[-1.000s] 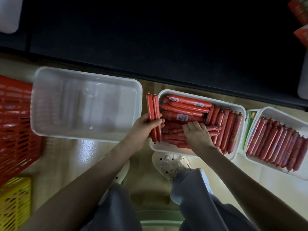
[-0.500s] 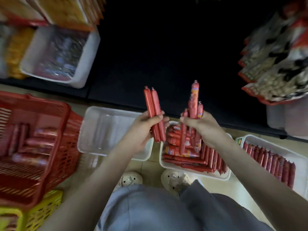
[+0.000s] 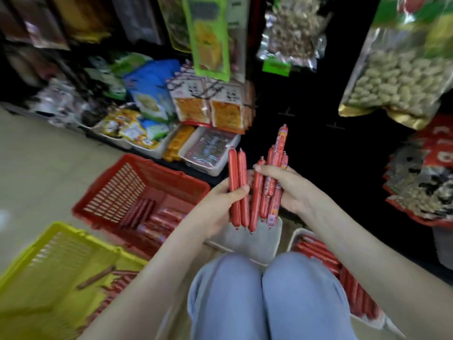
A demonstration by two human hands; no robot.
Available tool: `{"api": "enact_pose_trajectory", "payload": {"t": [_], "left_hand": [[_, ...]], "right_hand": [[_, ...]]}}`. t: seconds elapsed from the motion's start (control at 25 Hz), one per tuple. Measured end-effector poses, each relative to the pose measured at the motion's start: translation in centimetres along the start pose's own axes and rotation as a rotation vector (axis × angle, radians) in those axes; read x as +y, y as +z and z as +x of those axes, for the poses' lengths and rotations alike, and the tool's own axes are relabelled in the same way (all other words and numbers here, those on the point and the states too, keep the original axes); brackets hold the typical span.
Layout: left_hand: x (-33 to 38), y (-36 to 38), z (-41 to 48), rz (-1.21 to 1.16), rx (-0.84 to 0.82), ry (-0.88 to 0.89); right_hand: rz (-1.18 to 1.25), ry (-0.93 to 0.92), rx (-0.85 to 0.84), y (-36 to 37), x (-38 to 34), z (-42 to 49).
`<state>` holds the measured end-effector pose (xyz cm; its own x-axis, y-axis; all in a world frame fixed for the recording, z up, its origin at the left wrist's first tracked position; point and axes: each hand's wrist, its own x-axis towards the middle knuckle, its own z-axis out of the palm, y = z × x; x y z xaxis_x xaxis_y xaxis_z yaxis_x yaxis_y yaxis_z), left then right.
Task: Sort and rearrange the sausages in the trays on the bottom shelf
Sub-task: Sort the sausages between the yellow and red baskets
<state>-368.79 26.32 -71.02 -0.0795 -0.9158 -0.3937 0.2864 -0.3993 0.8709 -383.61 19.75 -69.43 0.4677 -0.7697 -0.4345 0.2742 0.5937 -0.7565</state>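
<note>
My left hand (image 3: pixel 218 207) grips two long red sausages (image 3: pixel 237 185), held upright above my knees. Close beside it, my right hand (image 3: pixel 289 187) holds a bunch of several red sausages (image 3: pixel 270 182), also upright, one sticking up higher than the rest. Below the hands lies an empty white tray (image 3: pixel 247 241), partly hidden by my knees. To its right, a white tray of red sausages (image 3: pixel 318 253) shows beside my right forearm.
A red basket (image 3: pixel 137 192) with several sausages stands on the floor at left, and a yellow basket (image 3: pixel 56 271) with sausages sits nearer me. Snack packets (image 3: pixel 196 104) fill the shelves behind; hanging bags (image 3: pixel 402 69) are at upper right. My knees (image 3: pixel 267 290) fill the bottom centre.
Both hands have lifted their sausages clear of the tray and hold them upright close together. The view has tilted up, showing the shelves and both baskets.
</note>
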Motion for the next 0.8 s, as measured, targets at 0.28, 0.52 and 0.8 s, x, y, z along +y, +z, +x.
{"api": "enact_pose_trajectory", "payload": {"t": [0.28, 0.52, 0.8], "left_hand": [[2.7, -7.3, -10.6, 0.039, 0.283, 0.162], [3.1, -13.0, -20.2, -0.154, 0.457, 0.252], [-0.6, -19.1, -32.1, -0.329, 0.731, 0.357]], "right_hand": [[-0.074, -0.004, -0.231, 13.4, 3.3, -1.3], [-0.090, 0.093, -0.446, 22.6, 8.2, -2.7], [-0.350, 0.250, -0.659, 33.2, 16.4, -5.8]]}}
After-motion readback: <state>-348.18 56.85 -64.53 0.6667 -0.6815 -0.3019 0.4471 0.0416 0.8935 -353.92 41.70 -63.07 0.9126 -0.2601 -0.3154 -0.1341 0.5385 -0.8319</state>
